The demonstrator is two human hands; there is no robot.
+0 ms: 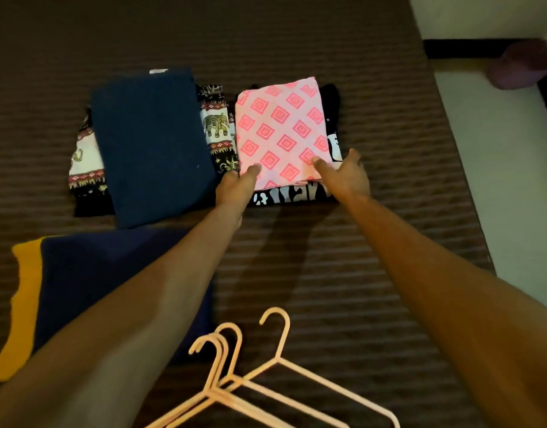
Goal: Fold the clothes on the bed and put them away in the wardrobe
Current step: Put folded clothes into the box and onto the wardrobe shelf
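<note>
A folded pink cloth with a diamond pattern (281, 131) lies on a folded black-and-white garment (296, 194) on the brown striped bed (327, 273). My left hand (235, 188) pinches the pink cloth's near left corner, thumb on top and fingers hidden. My right hand (346, 176) rests at its near right corner with the thumb on the cloth and the fingers stretched out. To the left, a folded dark blue garment (151, 146) lies on elephant-print trousers (216, 125). A navy and yellow garment (80, 282) lies flat under my left forearm.
Three pale pink hangers (235, 384) lie on the bed's near edge between my arms. The bed's right edge meets a light floor (497, 180), where a purple slipper (522, 66) sits near the wall.
</note>
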